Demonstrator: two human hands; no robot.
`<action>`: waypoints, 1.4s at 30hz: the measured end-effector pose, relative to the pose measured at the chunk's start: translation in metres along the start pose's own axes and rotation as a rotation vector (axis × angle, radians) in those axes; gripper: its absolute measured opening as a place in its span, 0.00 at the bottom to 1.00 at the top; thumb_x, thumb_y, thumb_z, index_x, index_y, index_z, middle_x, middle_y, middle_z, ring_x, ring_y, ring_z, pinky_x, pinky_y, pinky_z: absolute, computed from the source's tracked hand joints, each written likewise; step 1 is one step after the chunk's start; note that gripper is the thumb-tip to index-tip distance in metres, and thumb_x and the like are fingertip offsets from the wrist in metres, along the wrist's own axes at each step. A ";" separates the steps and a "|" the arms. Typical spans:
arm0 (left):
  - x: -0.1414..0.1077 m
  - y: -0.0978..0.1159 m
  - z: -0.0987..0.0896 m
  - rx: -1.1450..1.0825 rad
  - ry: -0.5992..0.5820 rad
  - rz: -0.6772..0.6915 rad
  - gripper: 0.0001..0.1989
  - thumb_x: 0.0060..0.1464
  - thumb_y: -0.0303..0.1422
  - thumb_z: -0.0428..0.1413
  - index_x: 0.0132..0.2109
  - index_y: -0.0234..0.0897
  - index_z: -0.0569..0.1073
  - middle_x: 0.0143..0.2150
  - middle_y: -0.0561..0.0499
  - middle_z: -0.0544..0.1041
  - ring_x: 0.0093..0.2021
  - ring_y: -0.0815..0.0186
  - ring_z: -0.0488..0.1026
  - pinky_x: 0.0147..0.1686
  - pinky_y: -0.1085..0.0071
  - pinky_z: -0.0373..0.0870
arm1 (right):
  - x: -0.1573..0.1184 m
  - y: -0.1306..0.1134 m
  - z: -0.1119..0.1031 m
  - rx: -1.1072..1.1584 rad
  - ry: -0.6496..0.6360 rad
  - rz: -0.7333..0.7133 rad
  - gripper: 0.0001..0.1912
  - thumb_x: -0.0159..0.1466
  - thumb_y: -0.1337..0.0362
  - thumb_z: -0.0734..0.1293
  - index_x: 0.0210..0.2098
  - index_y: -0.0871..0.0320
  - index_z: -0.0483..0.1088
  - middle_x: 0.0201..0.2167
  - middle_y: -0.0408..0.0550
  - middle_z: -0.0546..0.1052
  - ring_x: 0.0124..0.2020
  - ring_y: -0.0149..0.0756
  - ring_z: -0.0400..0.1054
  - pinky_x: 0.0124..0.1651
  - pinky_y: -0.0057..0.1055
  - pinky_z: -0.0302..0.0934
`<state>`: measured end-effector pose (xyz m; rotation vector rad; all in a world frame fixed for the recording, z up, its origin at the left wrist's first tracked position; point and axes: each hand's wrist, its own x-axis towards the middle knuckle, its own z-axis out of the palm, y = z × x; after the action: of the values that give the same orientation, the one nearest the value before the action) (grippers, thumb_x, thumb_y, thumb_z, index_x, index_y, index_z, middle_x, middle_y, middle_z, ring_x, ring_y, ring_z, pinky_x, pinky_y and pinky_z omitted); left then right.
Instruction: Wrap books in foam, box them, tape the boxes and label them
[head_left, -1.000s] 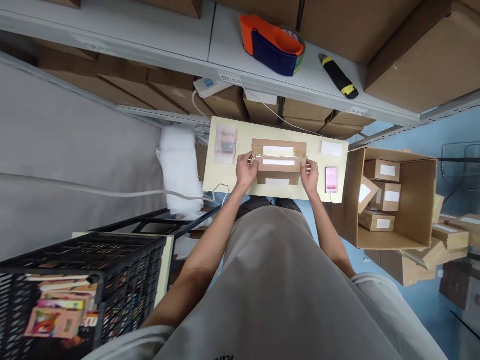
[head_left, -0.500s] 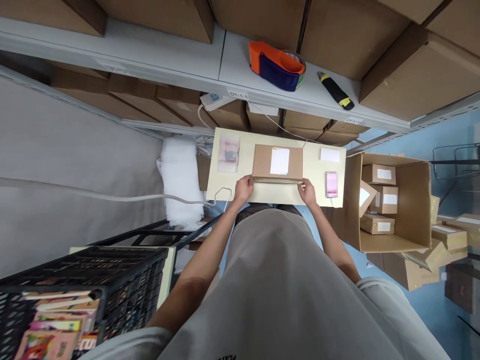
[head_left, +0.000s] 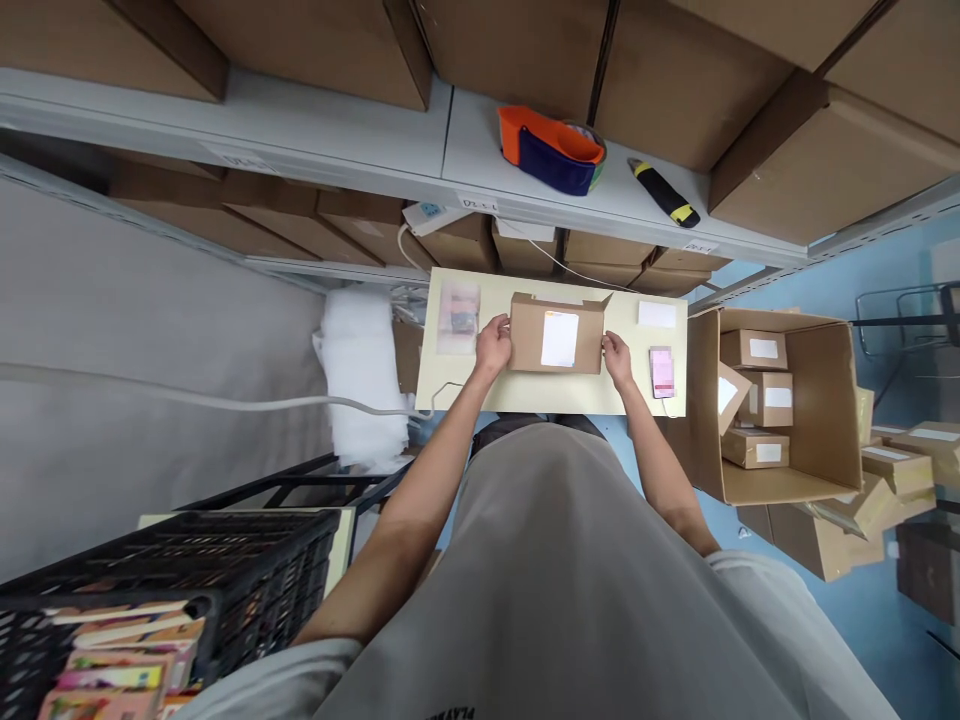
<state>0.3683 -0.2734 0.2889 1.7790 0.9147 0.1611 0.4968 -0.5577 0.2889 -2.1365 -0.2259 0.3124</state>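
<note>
1. Currently the box (head_left: 527, 340) is at the middle of the table (head_left: 450, 380), its label (head_left: 560, 340) facing up; whether it rests fully there, I cannot tell.
2. The left hand (head_left: 494, 345) holds the box's left end, fingers bent narrowly.
3. The right hand (head_left: 617, 358) holds its right end with fingertips close together.
4. A phone (head_left: 662, 373) lies right of that hand.
</note>
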 end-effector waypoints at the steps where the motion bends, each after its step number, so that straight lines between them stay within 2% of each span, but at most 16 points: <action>1: 0.000 0.003 -0.002 -0.021 0.010 0.012 0.25 0.64 0.31 0.51 0.64 0.37 0.81 0.64 0.39 0.85 0.66 0.52 0.82 0.71 0.53 0.75 | -0.002 -0.005 -0.001 0.012 0.001 0.025 0.33 0.75 0.44 0.57 0.60 0.63 0.78 0.57 0.67 0.85 0.54 0.48 0.81 0.57 0.53 0.78; 4: -0.009 0.005 -0.013 -0.082 0.037 0.057 0.24 0.69 0.35 0.51 0.66 0.36 0.78 0.68 0.37 0.82 0.60 0.55 0.84 0.67 0.56 0.78 | -0.015 -0.018 -0.008 0.085 -0.006 0.075 0.31 0.75 0.46 0.58 0.63 0.59 0.77 0.66 0.63 0.82 0.60 0.47 0.79 0.61 0.49 0.76; 6: -0.018 0.002 -0.019 -0.127 0.053 0.086 0.25 0.70 0.37 0.50 0.68 0.37 0.76 0.69 0.36 0.81 0.58 0.57 0.85 0.65 0.57 0.80 | -0.026 -0.024 -0.013 0.127 -0.009 0.075 0.29 0.75 0.47 0.59 0.63 0.56 0.77 0.67 0.60 0.81 0.60 0.46 0.78 0.62 0.48 0.75; 10: -0.039 -0.009 -0.025 -0.168 0.043 0.060 0.26 0.71 0.37 0.47 0.70 0.37 0.74 0.65 0.36 0.82 0.58 0.58 0.84 0.63 0.57 0.82 | -0.043 -0.022 -0.018 0.141 -0.054 0.114 0.27 0.72 0.48 0.60 0.59 0.56 0.79 0.60 0.59 0.84 0.57 0.47 0.78 0.60 0.45 0.75; 13: -0.050 -0.020 -0.022 -0.145 0.018 -0.008 0.25 0.70 0.37 0.48 0.67 0.37 0.76 0.60 0.37 0.83 0.57 0.58 0.84 0.62 0.57 0.83 | -0.051 -0.011 -0.017 0.143 -0.075 0.207 0.26 0.69 0.52 0.62 0.57 0.58 0.79 0.51 0.58 0.86 0.51 0.47 0.79 0.56 0.44 0.76; 16: -0.057 -0.031 -0.020 -0.138 0.016 -0.025 0.23 0.71 0.40 0.49 0.64 0.36 0.78 0.59 0.37 0.82 0.55 0.57 0.83 0.60 0.55 0.84 | -0.056 -0.001 -0.016 0.139 -0.069 0.225 0.24 0.66 0.53 0.63 0.53 0.58 0.79 0.45 0.56 0.86 0.48 0.47 0.79 0.55 0.45 0.76; 20: -0.058 -0.038 -0.021 -0.142 0.006 0.010 0.22 0.71 0.43 0.51 0.62 0.37 0.79 0.64 0.37 0.79 0.58 0.54 0.82 0.61 0.53 0.84 | -0.059 0.003 -0.017 0.168 -0.098 0.193 0.23 0.66 0.51 0.65 0.53 0.57 0.79 0.43 0.53 0.86 0.46 0.46 0.80 0.55 0.46 0.77; 24: -0.055 -0.036 -0.019 -0.181 -0.033 0.061 0.21 0.70 0.40 0.51 0.62 0.39 0.79 0.64 0.38 0.78 0.59 0.53 0.82 0.62 0.52 0.84 | -0.055 0.001 -0.016 0.271 -0.103 0.219 0.25 0.66 0.51 0.67 0.58 0.55 0.76 0.41 0.51 0.86 0.48 0.47 0.84 0.53 0.46 0.80; 27: -0.051 -0.032 -0.015 -0.184 -0.028 0.048 0.20 0.69 0.35 0.51 0.61 0.39 0.79 0.64 0.39 0.78 0.57 0.56 0.82 0.64 0.53 0.83 | -0.050 -0.001 -0.013 0.292 -0.095 0.230 0.23 0.67 0.51 0.67 0.57 0.55 0.75 0.41 0.51 0.86 0.52 0.48 0.84 0.53 0.47 0.81; 31: -0.049 -0.024 -0.015 -0.137 0.021 -0.044 0.19 0.65 0.27 0.48 0.56 0.38 0.79 0.59 0.40 0.82 0.55 0.57 0.84 0.63 0.53 0.82 | -0.045 -0.005 -0.019 0.203 -0.135 0.257 0.17 0.65 0.51 0.67 0.45 0.55 0.76 0.41 0.53 0.86 0.48 0.48 0.83 0.53 0.50 0.80; 33: -0.052 -0.014 -0.020 -0.089 0.102 -0.018 0.19 0.66 0.26 0.47 0.55 0.38 0.79 0.58 0.39 0.83 0.57 0.56 0.83 0.63 0.54 0.82 | -0.044 -0.011 -0.029 0.175 -0.097 0.238 0.16 0.66 0.51 0.67 0.43 0.56 0.77 0.44 0.56 0.87 0.49 0.48 0.81 0.56 0.50 0.78; 36: -0.061 0.009 -0.029 0.030 0.228 0.168 0.18 0.69 0.27 0.48 0.57 0.39 0.79 0.59 0.40 0.83 0.62 0.55 0.81 0.66 0.55 0.78 | -0.043 -0.032 -0.048 0.096 0.142 0.121 0.18 0.71 0.51 0.64 0.48 0.57 0.77 0.52 0.59 0.86 0.54 0.48 0.80 0.59 0.48 0.76; 38: -0.067 0.028 -0.032 0.111 0.218 0.293 0.17 0.72 0.29 0.49 0.58 0.40 0.79 0.59 0.41 0.84 0.63 0.55 0.80 0.67 0.56 0.76 | -0.042 -0.054 -0.057 0.034 0.310 -0.003 0.18 0.75 0.51 0.62 0.51 0.56 0.77 0.53 0.59 0.85 0.55 0.47 0.80 0.58 0.46 0.77; 39: -0.068 0.037 -0.031 0.150 0.181 0.342 0.16 0.73 0.31 0.49 0.57 0.40 0.80 0.58 0.41 0.84 0.62 0.54 0.80 0.67 0.55 0.75 | -0.041 -0.067 -0.058 0.015 0.331 -0.070 0.18 0.76 0.51 0.62 0.51 0.56 0.77 0.52 0.58 0.85 0.55 0.47 0.80 0.58 0.45 0.77; 40: -0.069 0.046 -0.028 0.190 0.130 0.384 0.16 0.74 0.32 0.50 0.57 0.40 0.81 0.58 0.42 0.85 0.62 0.53 0.79 0.67 0.55 0.75 | -0.040 -0.079 -0.058 0.006 0.300 -0.138 0.18 0.77 0.52 0.62 0.51 0.56 0.78 0.51 0.57 0.86 0.54 0.46 0.80 0.58 0.45 0.77; 42: -0.069 0.058 -0.020 0.273 0.015 0.451 0.16 0.75 0.35 0.51 0.58 0.41 0.82 0.59 0.42 0.85 0.62 0.51 0.79 0.67 0.52 0.73 | -0.036 -0.101 -0.050 -0.016 0.107 -0.266 0.17 0.79 0.52 0.62 0.52 0.54 0.79 0.49 0.55 0.86 0.52 0.46 0.81 0.58 0.44 0.77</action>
<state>0.3390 -0.3101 0.3685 2.2246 0.5508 0.3514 0.4735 -0.5523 0.4047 -2.1014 -0.4460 0.0415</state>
